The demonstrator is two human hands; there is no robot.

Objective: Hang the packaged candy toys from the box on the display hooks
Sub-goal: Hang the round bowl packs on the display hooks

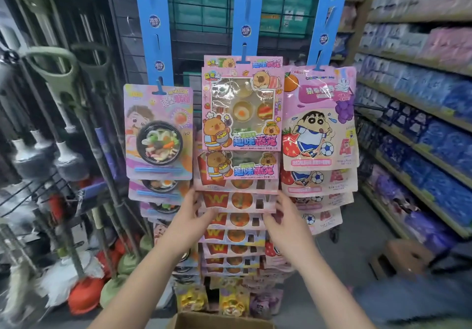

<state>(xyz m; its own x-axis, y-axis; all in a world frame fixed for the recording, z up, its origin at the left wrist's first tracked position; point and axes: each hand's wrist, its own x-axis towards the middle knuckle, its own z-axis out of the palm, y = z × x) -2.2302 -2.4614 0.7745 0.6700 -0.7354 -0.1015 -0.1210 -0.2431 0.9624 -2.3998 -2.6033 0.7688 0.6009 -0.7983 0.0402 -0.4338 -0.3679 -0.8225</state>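
Three blue hanging strips hold packaged candy toys. On the middle strip (242, 21) hangs a pink capybara pack (241, 108), with a second one below it and several fries-and-burger packs (237, 201) stacked further down. My left hand (196, 216) touches the left edge of those lower packs. My right hand (283, 216) touches their right edge. Both hands have their fingers extended against the packs. The left strip carries noodle-bowl packs (158, 134). The right strip carries cartoon-boy bags (319, 121). The cardboard box (219, 321) shows its rim at the bottom edge.
Plungers and mops (76, 295) stand on a rack at the left. Shelves of blue and pink packs (421, 103) run along the right. A brown stool (403, 257) sits on the floor at the lower right. More small packs (229, 300) hang just above the box.
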